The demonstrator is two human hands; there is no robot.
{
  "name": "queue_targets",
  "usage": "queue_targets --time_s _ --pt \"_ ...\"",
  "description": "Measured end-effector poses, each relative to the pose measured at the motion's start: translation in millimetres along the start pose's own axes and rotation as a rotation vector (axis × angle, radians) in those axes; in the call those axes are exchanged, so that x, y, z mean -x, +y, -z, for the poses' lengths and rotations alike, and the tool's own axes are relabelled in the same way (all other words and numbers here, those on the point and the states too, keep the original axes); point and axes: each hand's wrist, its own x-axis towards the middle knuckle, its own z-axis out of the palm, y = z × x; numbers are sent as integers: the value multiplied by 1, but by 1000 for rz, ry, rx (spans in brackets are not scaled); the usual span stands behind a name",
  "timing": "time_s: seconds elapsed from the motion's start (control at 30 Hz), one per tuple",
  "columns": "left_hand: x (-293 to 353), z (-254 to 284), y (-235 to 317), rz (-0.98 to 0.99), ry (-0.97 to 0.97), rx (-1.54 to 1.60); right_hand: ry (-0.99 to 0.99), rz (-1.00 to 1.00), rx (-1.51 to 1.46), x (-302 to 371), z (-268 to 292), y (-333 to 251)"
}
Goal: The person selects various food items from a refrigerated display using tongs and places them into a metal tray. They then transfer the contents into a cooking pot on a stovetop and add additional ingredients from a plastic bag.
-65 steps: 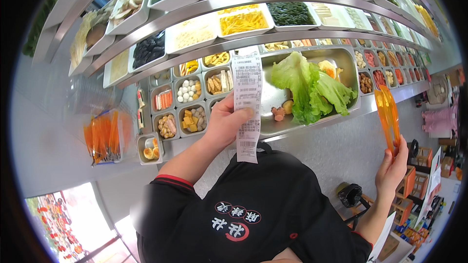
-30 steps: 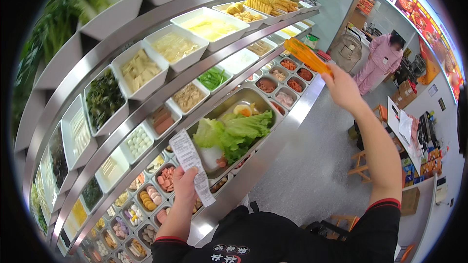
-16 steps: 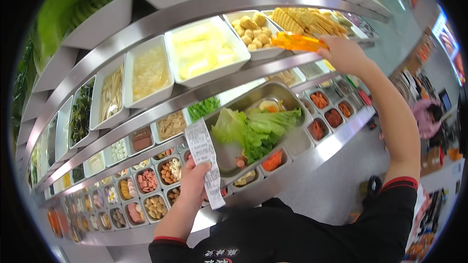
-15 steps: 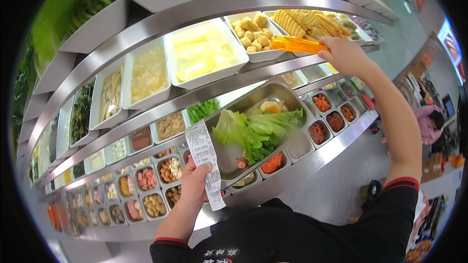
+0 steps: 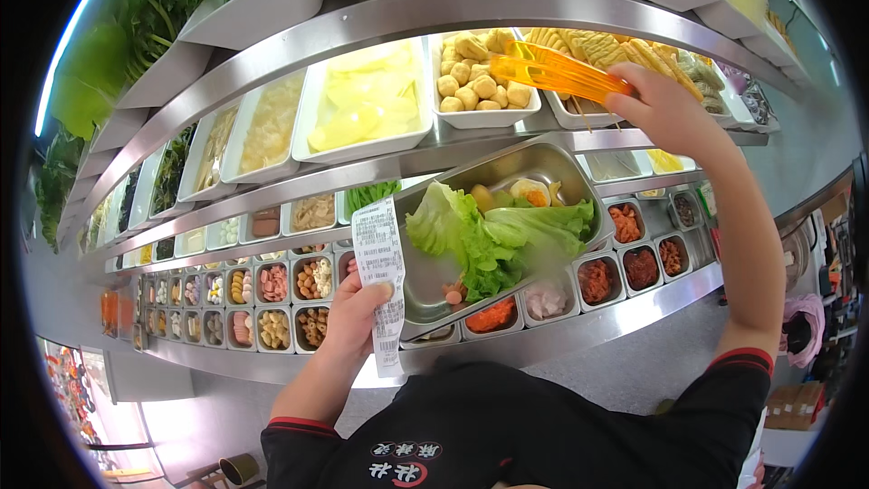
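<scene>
My left hand (image 5: 355, 319) is closed on a long printed receipt (image 5: 378, 258), its thumb flat on the paper. Against that hand, behind the receipt, is the near left end of a deep steel tray (image 5: 570, 166); the fingers under it are hidden. Green lettuce leaves (image 5: 484, 254) lie in the tray, with a halved boiled egg (image 5: 529, 192) and small sausage pieces (image 5: 453, 293). In my right hand (image 5: 665, 101) are orange plastic tongs (image 5: 566, 72), their tips over a white dish (image 5: 493, 119) of round golden fried balls (image 5: 471, 81).
A dish of pale yellow slices (image 5: 367, 95) stands left of the balls, and folded tofu skewers (image 5: 588, 43) stand to their right. Below runs a steel counter edge (image 5: 597, 319) with small pans, some of red sauce (image 5: 597, 281). Leafy greens (image 5: 172, 27) fill the upper shelf.
My view has swung round to the right. The tongs now reach further over the golden balls, and their jaws look wider apart. The receipt and tray stay with my left hand.
</scene>
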Motion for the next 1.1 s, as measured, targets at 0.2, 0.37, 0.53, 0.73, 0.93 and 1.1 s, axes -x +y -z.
queue_targets --time_s 0.2,0.37,0.53,0.73,0.93,1.1 --pt "-12 2 1 -54 -26 -25 -126 54 242 -36 -25 -20" --pt "-19 18 5 12 -3 -71 10 -33 148 -19 -1 -25" --pt "-34 24 13 50 -82 -62 11 -132 100 2 20 -34" --pt "-50 23 13 71 -123 -51 -62 4 462 -12 -13 -57" --pt "-52 31 12 75 -108 -35 -50 -97 414 -10 -7 -65" --pt "-55 42 18 77 -151 -17 -163 -243 23 28 25 -69"
